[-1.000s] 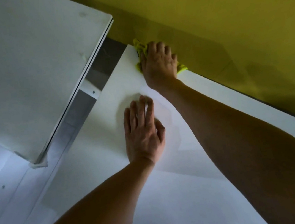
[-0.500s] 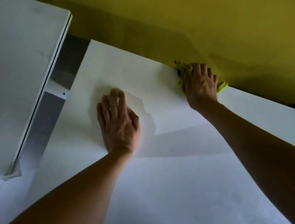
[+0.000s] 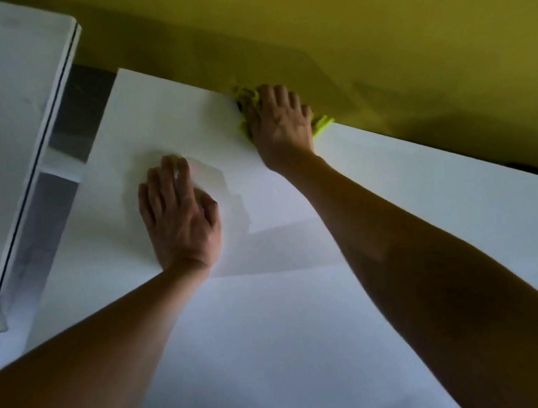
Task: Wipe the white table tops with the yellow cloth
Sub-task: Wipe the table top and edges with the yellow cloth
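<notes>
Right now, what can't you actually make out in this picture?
Head view, the only one:
- Most of the yellow cloth: covered by the right hand.
- The white table top: its right end is cut off by the frame edge.
- The left hand: motion blur smears its fingertips.
</notes>
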`<control>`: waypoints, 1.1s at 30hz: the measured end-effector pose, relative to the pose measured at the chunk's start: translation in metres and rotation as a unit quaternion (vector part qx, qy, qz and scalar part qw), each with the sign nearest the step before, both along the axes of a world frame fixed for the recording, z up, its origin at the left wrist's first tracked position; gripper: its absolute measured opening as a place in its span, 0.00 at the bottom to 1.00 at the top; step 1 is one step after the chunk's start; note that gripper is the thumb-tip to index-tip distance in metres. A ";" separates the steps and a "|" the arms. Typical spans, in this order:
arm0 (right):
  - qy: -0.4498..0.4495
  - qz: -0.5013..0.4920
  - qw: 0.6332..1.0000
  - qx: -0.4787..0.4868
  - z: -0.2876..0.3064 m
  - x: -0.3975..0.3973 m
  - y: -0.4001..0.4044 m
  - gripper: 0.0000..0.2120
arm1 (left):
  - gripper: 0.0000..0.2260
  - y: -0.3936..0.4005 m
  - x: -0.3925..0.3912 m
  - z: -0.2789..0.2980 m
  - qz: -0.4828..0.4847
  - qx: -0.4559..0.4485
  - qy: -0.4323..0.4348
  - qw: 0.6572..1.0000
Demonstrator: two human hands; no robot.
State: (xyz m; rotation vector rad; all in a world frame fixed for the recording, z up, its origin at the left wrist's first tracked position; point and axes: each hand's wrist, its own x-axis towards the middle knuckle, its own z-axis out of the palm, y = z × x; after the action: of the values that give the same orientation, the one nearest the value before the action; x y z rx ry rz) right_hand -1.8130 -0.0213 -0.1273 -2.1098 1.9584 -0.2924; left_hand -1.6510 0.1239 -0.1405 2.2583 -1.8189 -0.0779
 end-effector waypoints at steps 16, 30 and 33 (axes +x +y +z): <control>0.032 -0.052 0.998 -0.006 -0.002 -0.037 0.017 0.24 | 0.29 0.002 -0.003 -0.003 -0.029 0.010 -0.019 0.999; -0.022 -0.049 0.998 -0.022 -0.005 -0.131 0.046 0.20 | 0.29 0.058 -0.169 0.005 -0.360 0.053 0.039 0.931; -0.017 -0.079 0.996 -0.030 -0.003 -0.199 0.070 0.20 | 0.30 0.074 -0.213 0.004 -0.323 0.078 0.030 0.943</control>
State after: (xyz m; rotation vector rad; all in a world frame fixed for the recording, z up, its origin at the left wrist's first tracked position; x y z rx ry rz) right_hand -2.0123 0.0487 -0.1305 -1.9747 2.1254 -0.4177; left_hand -1.8639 0.1980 -0.1363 1.6193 -2.5104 -0.4107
